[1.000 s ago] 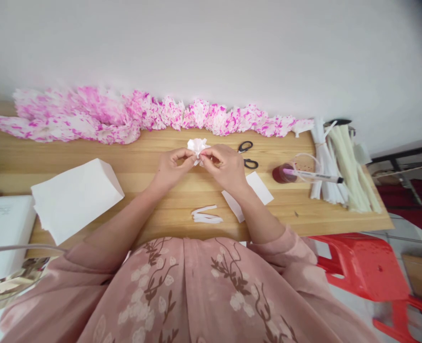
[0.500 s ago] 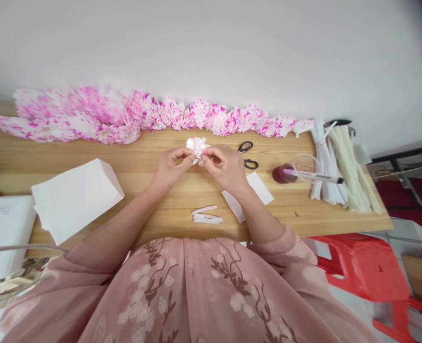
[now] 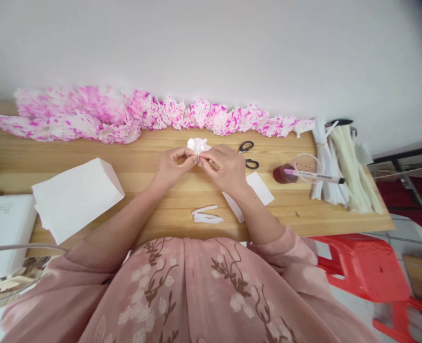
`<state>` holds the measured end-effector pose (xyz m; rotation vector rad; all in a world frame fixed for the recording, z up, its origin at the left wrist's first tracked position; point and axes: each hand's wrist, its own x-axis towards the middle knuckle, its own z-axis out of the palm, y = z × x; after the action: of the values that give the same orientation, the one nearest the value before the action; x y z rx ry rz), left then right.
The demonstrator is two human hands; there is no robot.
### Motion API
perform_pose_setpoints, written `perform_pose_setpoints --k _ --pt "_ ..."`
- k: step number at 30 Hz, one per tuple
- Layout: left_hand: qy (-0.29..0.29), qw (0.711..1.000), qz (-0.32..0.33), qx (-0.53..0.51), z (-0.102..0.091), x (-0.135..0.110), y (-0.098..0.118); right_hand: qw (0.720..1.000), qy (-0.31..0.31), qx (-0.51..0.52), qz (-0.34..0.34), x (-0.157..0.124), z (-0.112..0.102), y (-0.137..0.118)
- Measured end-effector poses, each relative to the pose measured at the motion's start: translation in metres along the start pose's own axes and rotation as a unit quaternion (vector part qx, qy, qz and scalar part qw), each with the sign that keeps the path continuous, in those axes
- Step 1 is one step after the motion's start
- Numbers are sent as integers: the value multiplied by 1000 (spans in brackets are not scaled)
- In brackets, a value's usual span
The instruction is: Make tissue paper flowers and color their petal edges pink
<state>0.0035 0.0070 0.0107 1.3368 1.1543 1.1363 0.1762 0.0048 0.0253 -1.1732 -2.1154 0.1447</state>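
Observation:
My left hand (image 3: 171, 167) and my right hand (image 3: 225, 166) meet over the middle of the wooden table (image 3: 153, 200). Both pinch a small ruffled white paper flower (image 3: 198, 145) between fingertips, the left from the left side, the right from the right and below. Close by on the table lie black scissors (image 3: 248, 153), a white paper sheet (image 3: 259, 188) under my right wrist, and a few white paper strips (image 3: 206, 215) near the front edge.
A row of pink-speckled paper flowers (image 3: 142, 116) lines the wall. A stack of white paper (image 3: 75, 196) lies left, a white device (image 3: 4, 224) beyond it. At right are a cup of red liquid (image 3: 284, 173), a pen (image 3: 316, 176), white sticks (image 3: 339, 164) and a red stool (image 3: 368, 267).
My right hand has shifted slightly left and closed tighter against the flower; the left hand holds its pinch. Nothing else has moved.

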Motion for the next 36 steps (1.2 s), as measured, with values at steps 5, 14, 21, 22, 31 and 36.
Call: perform_pose_setpoints --k 5,14,21,22,31,36 --pt "3 1000 8 18 -1 0 -2 1000 15 10 -20 -1 1 1" --pt "15 1000 -1 18 -1 -1 5 999 5 30 11 2 -1 1" --pt "11 1000 7 25 0 -1 0 1000 -9 7 10 1 -2 0" --pt "10 999 8 31 0 -1 -1 1000 -11 1 8 1 -2 0" --pt "-4 998 34 58 -1 -2 0 1000 -15 -16 -13 0 0 -2" --pt "11 997 37 60 -1 -2 2 1000 -15 -3 -5 1 -1 -1"
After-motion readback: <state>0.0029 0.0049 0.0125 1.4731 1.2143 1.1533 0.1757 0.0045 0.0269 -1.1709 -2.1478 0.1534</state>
